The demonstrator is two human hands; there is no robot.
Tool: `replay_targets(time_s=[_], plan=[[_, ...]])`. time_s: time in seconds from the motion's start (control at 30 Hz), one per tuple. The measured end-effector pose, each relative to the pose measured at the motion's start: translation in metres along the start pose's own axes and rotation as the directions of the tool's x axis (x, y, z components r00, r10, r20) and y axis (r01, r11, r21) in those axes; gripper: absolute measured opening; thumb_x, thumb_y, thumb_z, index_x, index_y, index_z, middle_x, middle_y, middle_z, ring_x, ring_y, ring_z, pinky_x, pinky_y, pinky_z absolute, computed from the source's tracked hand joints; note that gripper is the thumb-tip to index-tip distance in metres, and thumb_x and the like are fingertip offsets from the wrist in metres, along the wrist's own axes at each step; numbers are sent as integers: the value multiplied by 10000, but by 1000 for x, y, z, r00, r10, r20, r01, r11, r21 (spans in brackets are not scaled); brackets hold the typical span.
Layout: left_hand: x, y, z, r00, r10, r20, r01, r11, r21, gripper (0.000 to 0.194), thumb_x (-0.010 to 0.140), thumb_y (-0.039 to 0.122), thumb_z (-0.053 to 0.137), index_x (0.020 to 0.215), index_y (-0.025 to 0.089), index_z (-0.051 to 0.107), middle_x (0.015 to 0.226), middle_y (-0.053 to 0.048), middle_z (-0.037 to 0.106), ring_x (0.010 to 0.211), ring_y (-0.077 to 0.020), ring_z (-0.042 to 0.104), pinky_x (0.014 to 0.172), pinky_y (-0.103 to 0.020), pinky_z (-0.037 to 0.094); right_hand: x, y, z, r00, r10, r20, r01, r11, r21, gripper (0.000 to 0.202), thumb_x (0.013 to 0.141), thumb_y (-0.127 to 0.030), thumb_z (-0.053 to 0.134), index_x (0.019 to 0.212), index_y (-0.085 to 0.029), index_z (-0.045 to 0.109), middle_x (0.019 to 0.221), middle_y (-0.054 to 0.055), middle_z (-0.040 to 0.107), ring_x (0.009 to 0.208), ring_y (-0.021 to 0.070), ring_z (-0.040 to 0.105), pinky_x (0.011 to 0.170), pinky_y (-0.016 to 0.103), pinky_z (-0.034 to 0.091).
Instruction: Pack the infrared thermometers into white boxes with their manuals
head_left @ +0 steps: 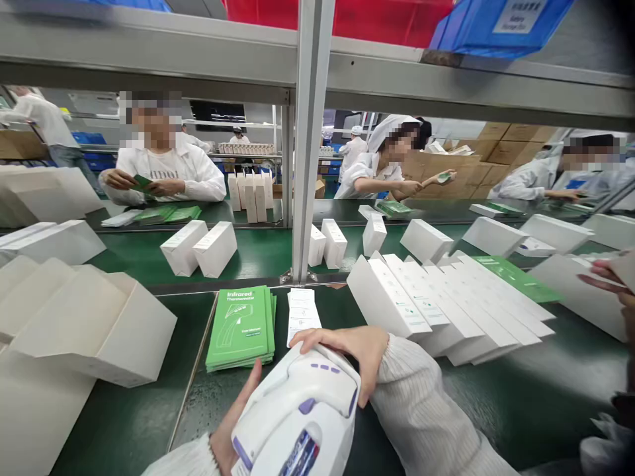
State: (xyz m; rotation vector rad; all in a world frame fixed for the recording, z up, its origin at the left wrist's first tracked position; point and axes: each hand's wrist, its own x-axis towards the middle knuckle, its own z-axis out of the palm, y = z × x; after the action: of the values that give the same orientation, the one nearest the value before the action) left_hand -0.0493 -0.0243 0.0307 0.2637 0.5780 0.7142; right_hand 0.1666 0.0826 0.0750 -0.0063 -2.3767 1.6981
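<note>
While both hands close on one load, the white thermometer (297, 390) lies in its moulded tray (342, 430) between them, on the near side of the stack of green manuals (241, 327). The left hand's (235, 413) grip presses the tray's left side, thumb up along it; the right hand's (357, 350) grip pinches the far right corner between thumb and fingers. Batteries (301, 456) show in the tray's near end.

The dark green tabletop (143, 423) shines; a pale seam runs just left of the stack. Right of the stack lies a printed slip (302, 311); pale boxes (119, 330) stand to its left, and a leaning row of white cartons (436, 304) well to its right. Beyond the stack rises a metal post (310, 132), a red bin (387, 20) and a blue bin (501, 26) overhead. Past it runs a brighter green surface (253, 254), then co-workers in white (163, 165). Brown cartons (516, 149) pile up far beyond the stack, rightward.
</note>
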Motion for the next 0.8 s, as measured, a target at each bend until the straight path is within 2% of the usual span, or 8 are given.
replay_targets(time_s=[0.17, 0.23, 0.3, 0.33, 0.4, 0.5, 0.67, 0.8], plan=[[-4, 2, 6, 960, -177, 217, 236, 927, -291, 653, 814, 522, 325, 1119, -18, 531, 1055, -192, 626, 1105, -307, 499, 987, -407, 277, -6, 16, -3, 994, -7, 111, -3, 996, 93, 1184, 332, -242, 846, 1348, -217, 238, 1427, 100, 147, 1320, 258, 68, 1053, 314, 60], [-6, 2, 7, 958, -186, 217, 253, 905, -342, 610, 833, 476, 316, 1080, -25, 561, 1030, -194, 637, 1102, -300, 504, 982, -395, 281, -11, 20, 4, 998, 7, 55, -21, 966, 257, 1210, 366, -251, 843, 1367, -258, 163, 1448, 74, 99, 1328, 243, 51, 1057, 319, 49], [-7, 1, 7, 962, -184, 202, 249, 894, -372, 593, 823, 473, 341, 1026, -19, 601, 978, -193, 658, 1089, -305, 514, 970, -399, 294, -14, 24, 18, 987, 57, -149, 17, 891, 454, 1137, 434, -319, 824, 1364, -271, 169, 1447, 75, 129, 1321, 237, 125, 1060, 339, 83], [-7, 1, 7, 966, -172, 192, 235, 891, -388, 575, 818, 468, 358, 1000, -10, 620, 949, -188, 668, 1076, -307, 523, 963, -400, 302, -14, 26, 27, 947, 129, -295, 55, 837, 544, 1036, 502, -367, 791, 1354, -262, 212, 1432, 87, 191, 1306, 233, 190, 1058, 349, 111], [-6, 1, 8, 975, -149, 162, 204, 890, -408, 538, 805, 459, 395, 959, 9, 648, 885, -173, 689, 1034, -305, 554, 949, -398, 321, -10, 28, 45, 781, 347, -519, 150, 703, 696, 742, 668, -459, 658, 1299, -220, 348, 1366, 111, 343, 1247, 225, 326, 1043, 366, 179], [-3, 0, 10, 990, -117, 75, 138, 901, -411, 478, 797, 435, 436, 940, 40, 664, 811, -145, 706, 952, -288, 604, 928, -386, 348, 0, 30, 64, 612, 595, -521, 241, 488, 839, 528, 793, -528, 464, 1163, -153, 507, 1205, 126, 526, 1124, 239, 473, 994, 402, 276], [0, -8, 15, 995, -35, -97, 1, 943, -334, 371, 798, 371, 473, 954, 93, 662, 738, -89, 718, 853, -250, 646, 912, -365, 369, 9, 32, 66, 604, 634, -483, 300, 382, 874, 439, 820, -447, 466, 1052, -92, 580, 1036, 117, 627, 1022, 228, 546, 977, 375, 302], [-2, -12, 16, 998, 38, -52, -53, 945, -324, 433, 813, 391, 429, 1039, 76, 619, 816, -112, 713, 896, -260, 630, 924, -371, 352, 12, 33, 65, 619, 637, -460, 316, 334, 888, 336, 813, -328, 512, 1012, -75, 606, 988, 112, 652, 952, 205, 581, 955, 353, 333]])
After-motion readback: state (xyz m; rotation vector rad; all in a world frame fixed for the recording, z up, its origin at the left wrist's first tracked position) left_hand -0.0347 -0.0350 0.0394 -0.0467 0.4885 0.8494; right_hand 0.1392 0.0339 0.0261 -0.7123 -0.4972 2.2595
